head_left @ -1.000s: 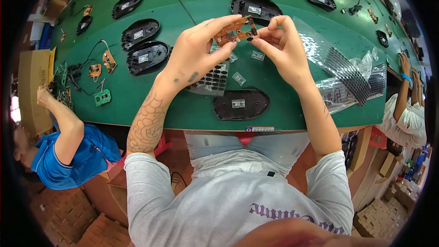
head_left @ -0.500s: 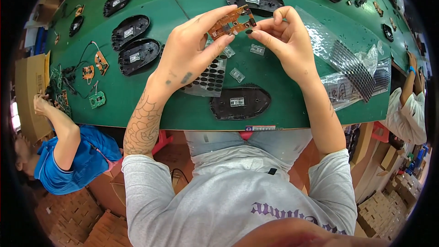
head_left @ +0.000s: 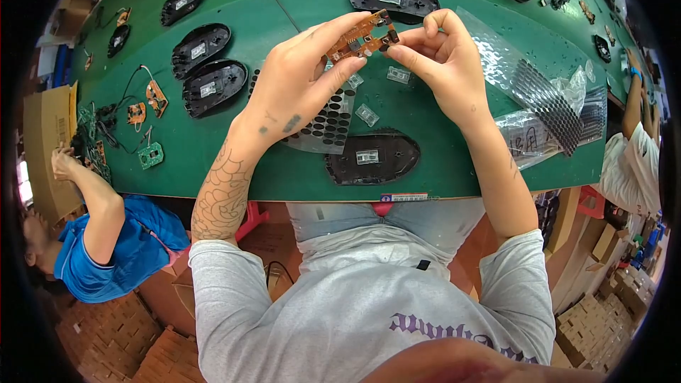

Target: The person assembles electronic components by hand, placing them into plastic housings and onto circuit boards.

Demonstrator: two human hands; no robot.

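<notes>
Brown board point(head_left: 360, 37) held up over a green table point(head_left: 284, 179).
Head view: the left hand point(head_left: 296, 74) pinches the board between thumb and fingers; the right hand's point(head_left: 448, 57) thumb and forefinger sit close together beside its right end, whether gripping anything I cannot tell. Below lie a dotted sheet point(head_left: 330, 122) and a black shell point(head_left: 394, 158).

Over on the left, a tall cardboard box point(head_left: 50, 149) stood at the green counter point(head_left: 443, 159), a co-worker in blue point(head_left: 120, 248) right beside it! Across to the right, a crumpled clear plastic bag point(head_left: 519, 138) overlapped a dark dimpled sheet point(head_left: 550, 108), and beyond, a pale-shirted co-worker point(head_left: 628, 176) reached in!
</notes>
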